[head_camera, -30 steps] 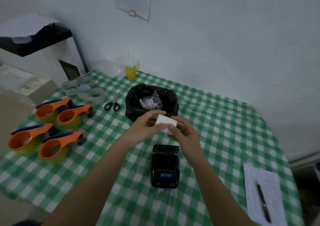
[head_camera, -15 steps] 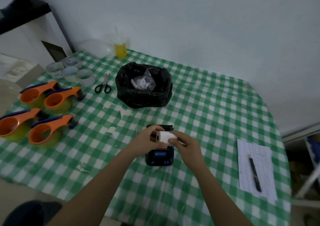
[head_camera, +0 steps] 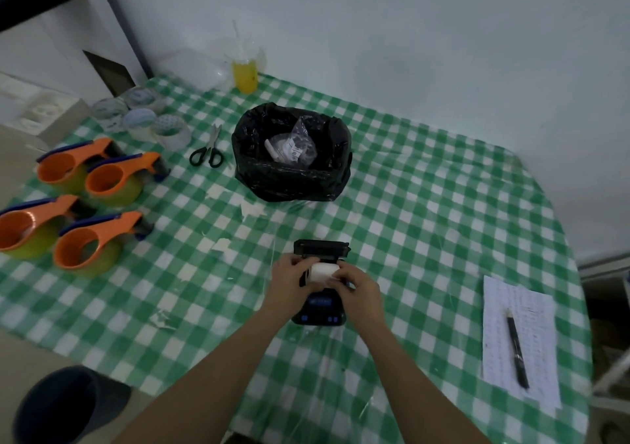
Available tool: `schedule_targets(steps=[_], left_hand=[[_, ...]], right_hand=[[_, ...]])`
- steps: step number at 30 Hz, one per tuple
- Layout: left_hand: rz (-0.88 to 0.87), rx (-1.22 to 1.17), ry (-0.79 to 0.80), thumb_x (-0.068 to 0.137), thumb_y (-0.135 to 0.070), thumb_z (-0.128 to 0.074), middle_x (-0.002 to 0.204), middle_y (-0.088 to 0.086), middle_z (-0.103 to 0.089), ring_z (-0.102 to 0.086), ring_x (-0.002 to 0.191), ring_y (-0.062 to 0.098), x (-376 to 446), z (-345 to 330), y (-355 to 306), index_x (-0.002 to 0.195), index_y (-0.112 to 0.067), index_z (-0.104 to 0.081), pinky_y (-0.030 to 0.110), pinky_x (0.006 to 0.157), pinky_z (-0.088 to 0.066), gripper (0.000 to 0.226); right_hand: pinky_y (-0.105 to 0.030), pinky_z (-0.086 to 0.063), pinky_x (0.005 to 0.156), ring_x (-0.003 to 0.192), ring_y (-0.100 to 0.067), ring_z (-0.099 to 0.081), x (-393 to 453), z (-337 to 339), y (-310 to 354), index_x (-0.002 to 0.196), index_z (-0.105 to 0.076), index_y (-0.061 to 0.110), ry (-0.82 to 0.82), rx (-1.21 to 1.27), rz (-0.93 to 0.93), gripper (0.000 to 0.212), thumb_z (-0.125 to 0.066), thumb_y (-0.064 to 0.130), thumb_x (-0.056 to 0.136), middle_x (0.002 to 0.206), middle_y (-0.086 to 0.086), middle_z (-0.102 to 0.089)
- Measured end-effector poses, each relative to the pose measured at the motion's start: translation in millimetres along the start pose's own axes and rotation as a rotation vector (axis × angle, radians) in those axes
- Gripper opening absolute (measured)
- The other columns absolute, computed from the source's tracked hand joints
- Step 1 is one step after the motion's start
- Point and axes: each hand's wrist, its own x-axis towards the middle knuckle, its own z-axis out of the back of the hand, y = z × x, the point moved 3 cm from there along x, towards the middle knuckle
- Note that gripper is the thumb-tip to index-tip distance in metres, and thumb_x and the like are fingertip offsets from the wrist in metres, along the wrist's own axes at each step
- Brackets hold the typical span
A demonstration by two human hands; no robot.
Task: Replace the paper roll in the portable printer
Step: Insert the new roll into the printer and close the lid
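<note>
No legible text anywhere; rows of print on the paper sheet too small to read.

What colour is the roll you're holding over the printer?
White; the paper roll shows plainly in the head view.

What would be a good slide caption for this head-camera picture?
Both hands, left and right, hold a white paper roll over the open printer on a green checked table.

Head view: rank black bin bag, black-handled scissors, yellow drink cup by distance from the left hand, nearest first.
From the left hand:
1. Black bin bag, straight ahead past the printer's open lid.
2. Black-handled scissors, ahead and to the left, beside the bag.
3. Yellow drink cup, farthest, at the table's back edge by the wall.
</note>
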Motion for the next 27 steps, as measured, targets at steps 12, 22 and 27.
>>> schedule_targets(steps=[12, 22, 27], left_hand=[[-0.086, 0.096, -0.066, 0.083, 0.003, -0.050, 0.106, 0.018, -0.065, -0.058, 0.098, 0.032, 2, 8, 6, 0.102, -0.001, -0.067, 0.040, 0.089, -0.050, 0.026], [-0.197, 0.234, -0.063, 0.095, -0.019, -0.045, 0.128, 0.006, -0.058, -0.049, 0.118, 0.025, 36, 43, -25, 0.124, -0.012, -0.056, 0.035, 0.098, -0.042, 0.032], [-0.170, 0.179, -0.049, 0.093, -0.014, -0.048, 0.110, 0.008, -0.065, -0.056, 0.104, 0.024, 32, 40, -24, 0.110, -0.010, -0.065, 0.028, 0.084, -0.042, 0.024]], right_hand=[[-0.030, -0.042, 0.070, 0.077, -0.021, -0.065, 10, -13, -10, 0.066, -0.069, 0.026, 0.028, -0.867, 0.434, 0.028, -0.045, 0.033, 0.079, 0.097, 0.004, -0.075], [-0.036, -0.058, 0.064, 0.078, -0.028, -0.067, 11, -16, -12, 0.072, -0.071, 0.017, 0.032, -0.750, 0.464, 0.029, -0.048, 0.031, 0.082, 0.096, -0.009, -0.074], [-0.035, -0.050, 0.057, 0.069, -0.026, -0.055, 7, -13, -14, 0.073, -0.069, 0.014, -0.070, -0.749, 0.480, 0.009, -0.068, 0.022, 0.078, 0.080, -0.008, -0.060]])
